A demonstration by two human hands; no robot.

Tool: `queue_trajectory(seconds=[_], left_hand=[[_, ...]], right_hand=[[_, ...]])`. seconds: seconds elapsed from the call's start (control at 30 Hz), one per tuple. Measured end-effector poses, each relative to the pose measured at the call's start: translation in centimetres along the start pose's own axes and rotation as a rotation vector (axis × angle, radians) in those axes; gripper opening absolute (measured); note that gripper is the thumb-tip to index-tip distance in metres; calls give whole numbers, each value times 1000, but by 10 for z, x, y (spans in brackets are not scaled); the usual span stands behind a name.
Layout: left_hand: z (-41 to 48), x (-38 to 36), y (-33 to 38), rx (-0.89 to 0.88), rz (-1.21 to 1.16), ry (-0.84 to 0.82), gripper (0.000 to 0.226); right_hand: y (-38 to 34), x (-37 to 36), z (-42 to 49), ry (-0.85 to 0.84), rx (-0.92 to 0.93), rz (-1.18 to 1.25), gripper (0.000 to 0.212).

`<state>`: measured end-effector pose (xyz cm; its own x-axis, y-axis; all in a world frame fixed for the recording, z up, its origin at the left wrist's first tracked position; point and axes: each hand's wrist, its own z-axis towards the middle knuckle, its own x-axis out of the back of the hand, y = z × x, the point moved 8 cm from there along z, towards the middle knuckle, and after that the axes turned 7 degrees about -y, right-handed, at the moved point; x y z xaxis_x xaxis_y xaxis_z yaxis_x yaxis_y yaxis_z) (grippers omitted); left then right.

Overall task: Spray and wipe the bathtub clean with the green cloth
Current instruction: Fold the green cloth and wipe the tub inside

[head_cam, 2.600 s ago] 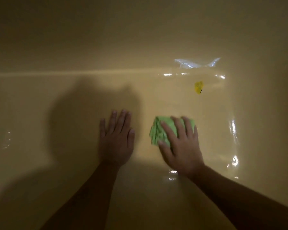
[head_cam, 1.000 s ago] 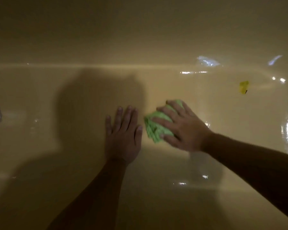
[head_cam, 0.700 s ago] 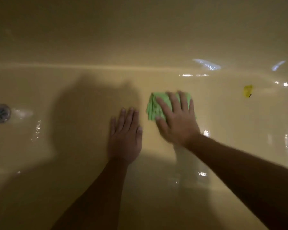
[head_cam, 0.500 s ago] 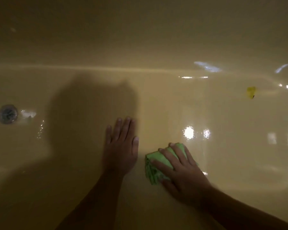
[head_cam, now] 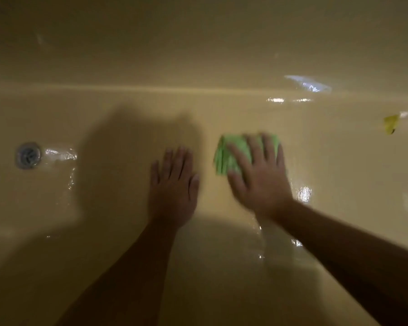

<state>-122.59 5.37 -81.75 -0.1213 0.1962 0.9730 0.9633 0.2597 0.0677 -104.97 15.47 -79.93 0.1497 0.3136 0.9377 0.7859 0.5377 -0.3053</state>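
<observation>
I look down into a cream-yellow bathtub (head_cam: 104, 208) whose floor glistens with wet streaks. My right hand (head_cam: 257, 177) lies flat with spread fingers on the folded green cloth (head_cam: 226, 156) and presses it to the tub floor; the hand is motion-blurred. The cloth's left and far edges stick out from under the fingers. My left hand (head_cam: 173, 187) rests flat on the tub floor just left of the cloth, fingers straight and together, holding nothing. No spray bottle is in view.
A round metal drain (head_cam: 28, 155) sits at the far left of the tub floor, with a wet patch beside it. A small yellow scrap (head_cam: 390, 124) lies at the far right. The tub's far wall rises across the top.
Half a second ago my right hand had the cloth near me; it has now pushed the cloth away toward the far wall. My left hand has stayed planted.
</observation>
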Motion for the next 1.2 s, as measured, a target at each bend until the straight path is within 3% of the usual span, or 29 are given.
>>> queue_trajectory(seconds=[0.13,0.23,0.4,0.5,0.63,0.8,0.9,0.97,1.1,1.2], left_hand=[[-24,-4,-5,1,10,-60,63],[-21,-4,-9,1,21,-60,63],[-7,-1,-16,-11,24,-45,62],[0,2,-21,-28,24,-20,62],[-1,1,-25,-18,9,-17,62],[-12,-1,-42,43,0,-68,62],[-8,-1,-46,29,16,-67,61],[-3,-1,-50,13,22,-46,59],[9,-1,-66,-2,16,-5,59],[16,1,-76,-9,5,12,59]], right_hand=[[-46,-29,-105,-266,338,4,59],[-40,-25,-89,-302,478,-42,58],[-5,5,43,-51,244,-98,60],[5,25,103,13,110,-78,62],[-14,11,68,36,-9,-25,64],[-80,-34,-93,-269,376,-12,62],[-77,-34,-84,-289,520,-47,61],[-67,-30,-31,-215,477,-89,62],[-49,-1,89,0,222,-95,63],[-51,6,117,46,59,-54,64]])
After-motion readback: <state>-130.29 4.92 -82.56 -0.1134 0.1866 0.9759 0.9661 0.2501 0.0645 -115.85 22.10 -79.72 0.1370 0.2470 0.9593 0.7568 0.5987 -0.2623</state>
